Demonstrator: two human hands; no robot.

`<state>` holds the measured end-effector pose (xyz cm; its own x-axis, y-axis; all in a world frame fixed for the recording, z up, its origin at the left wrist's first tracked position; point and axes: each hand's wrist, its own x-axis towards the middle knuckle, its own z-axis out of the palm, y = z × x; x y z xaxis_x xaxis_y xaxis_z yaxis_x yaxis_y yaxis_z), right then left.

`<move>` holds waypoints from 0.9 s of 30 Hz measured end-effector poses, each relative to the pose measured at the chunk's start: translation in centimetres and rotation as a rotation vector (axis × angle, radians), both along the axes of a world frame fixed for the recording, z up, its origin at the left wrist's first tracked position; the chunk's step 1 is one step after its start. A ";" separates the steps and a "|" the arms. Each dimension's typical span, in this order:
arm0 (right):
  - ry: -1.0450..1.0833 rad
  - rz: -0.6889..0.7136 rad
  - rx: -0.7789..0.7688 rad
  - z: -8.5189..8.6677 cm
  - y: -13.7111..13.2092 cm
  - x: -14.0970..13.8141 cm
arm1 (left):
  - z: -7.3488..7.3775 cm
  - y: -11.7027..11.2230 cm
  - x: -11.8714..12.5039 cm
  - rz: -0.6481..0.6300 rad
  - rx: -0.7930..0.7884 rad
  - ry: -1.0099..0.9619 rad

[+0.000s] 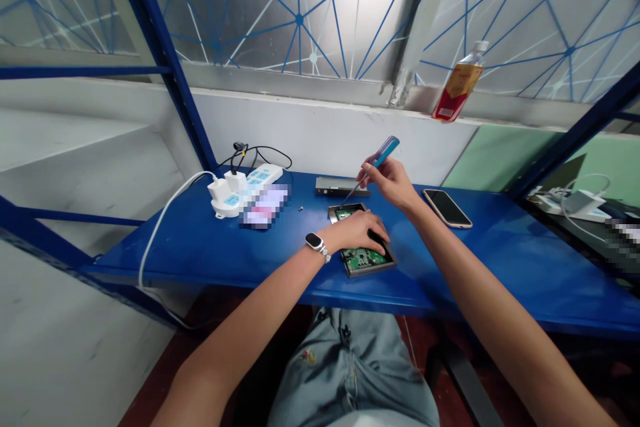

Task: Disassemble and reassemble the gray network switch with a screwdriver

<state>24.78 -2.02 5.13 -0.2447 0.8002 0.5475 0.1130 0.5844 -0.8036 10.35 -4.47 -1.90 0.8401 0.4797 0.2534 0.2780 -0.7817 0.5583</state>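
A shallow metal case (371, 271) with a green circuit board (361, 257) in it lies near the front edge of the blue table. My left hand (357, 230) rests across the case, fingers stretched and apart, covering its middle. My right hand (387, 180) grips a screwdriver (385, 151) with a blue and grey handle. Its shaft slants down to the left, and the tip is at the far left corner of the case; whether it sits in a screw is too small to tell.
Behind the case lies a flat grey metal part (343, 187). Tiny screws (301, 208) lie to the left, near a blurred phone-like object (265, 207) and a white power strip (270, 175). A dark-screened phone (447, 207) lies right; a bottle (459, 88) stands on the ledge.
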 end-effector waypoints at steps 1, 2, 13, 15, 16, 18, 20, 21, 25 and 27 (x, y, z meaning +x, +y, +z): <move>-0.007 0.002 0.001 0.1 0.1 -0.1 | -0.1 0.1 0.0 -0.001 -0.003 -0.001; -0.018 0.005 0.004 0.1 0.2 -0.2 | -0.2 0.1 0.0 -0.001 -0.005 -0.002; -0.117 -0.022 0.015 1.4 1.4 -2.1 | 0.1 0.0 -0.1 -0.022 -0.029 -0.030; -0.118 -0.028 0.016 1.4 1.5 -2.3 | 0.2 0.0 0.0 -0.026 -0.038 -0.040; -0.120 -0.033 0.020 1.4 1.6 -2.3 | 0.1 0.0 0.0 -0.032 -0.043 -0.046; -0.129 -0.043 0.030 1.4 1.7 -2.3 | 0.0 0.1 0.0 -0.042 -0.052 -0.061; -0.138 -0.050 0.037 1.3 1.7 -2.4 | -0.1 0.2 0.0 -0.054 -0.056 -0.074; -0.140 -0.053 0.039 1.2 1.8 -2.4 | -0.1 0.2 0.0 -0.059 -0.056 -0.078; -0.133 -0.059 0.034 1.3 1.7 -2.5 | -0.1 0.2 0.1 -0.066 -0.054 -0.078; -0.118 -0.053 0.009 1.3 1.8 -2.7 | 0.1 0.1 0.0 -0.061 -0.057 -0.070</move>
<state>22.12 -0.22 6.44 -0.2652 0.8091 0.5244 0.2371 0.5819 -0.7779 10.38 -4.39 -1.84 0.8493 0.4433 0.2866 0.1891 -0.7624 0.6189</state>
